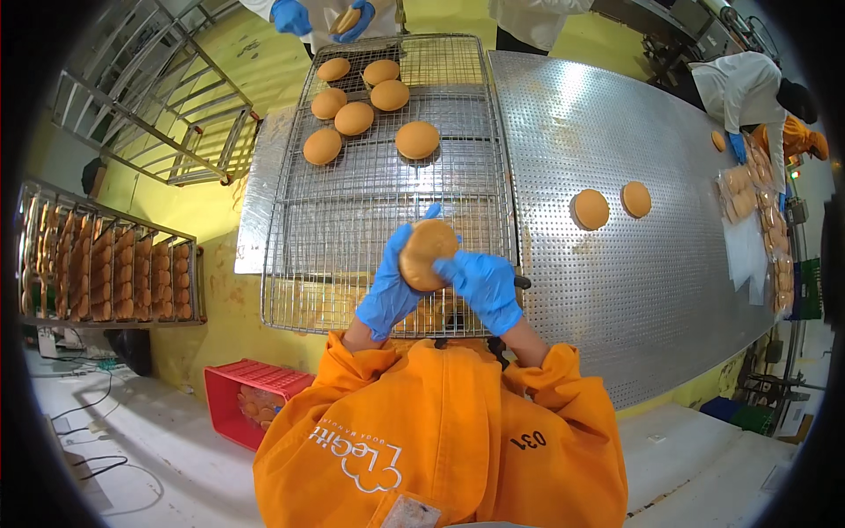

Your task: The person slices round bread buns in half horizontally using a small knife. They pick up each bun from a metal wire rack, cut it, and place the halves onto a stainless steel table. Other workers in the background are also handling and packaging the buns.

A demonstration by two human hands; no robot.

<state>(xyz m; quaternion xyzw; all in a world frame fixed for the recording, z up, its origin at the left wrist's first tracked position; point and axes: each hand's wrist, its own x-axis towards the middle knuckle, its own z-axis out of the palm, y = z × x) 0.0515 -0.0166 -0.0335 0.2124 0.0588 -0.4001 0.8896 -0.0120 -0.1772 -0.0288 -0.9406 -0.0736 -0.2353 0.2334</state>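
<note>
Above the near end of a wire cooling rack (396, 181), my left hand (389, 290), in a blue glove, holds a round golden bun (428, 247). My gloved right hand (485, 284) presses its blurred fingertips to the bun's right side. The end of a dark handle (522, 282) sticks out of the right palm; the rest of this tool is hidden by the hand. Several more buns (417, 140) rest on the far half of the rack. A pair of buns (591, 209) sits apart on the perforated metal table (634, 290) to the right.
Opposite, a person's gloved hands (353, 20) hold a bun. At far right, another person (743, 92) leans over bagged buns (772, 218). A loaded bun rack (109, 264) and a bare metal frame (191, 99) stand left. A red crate (237, 422) holds buns.
</note>
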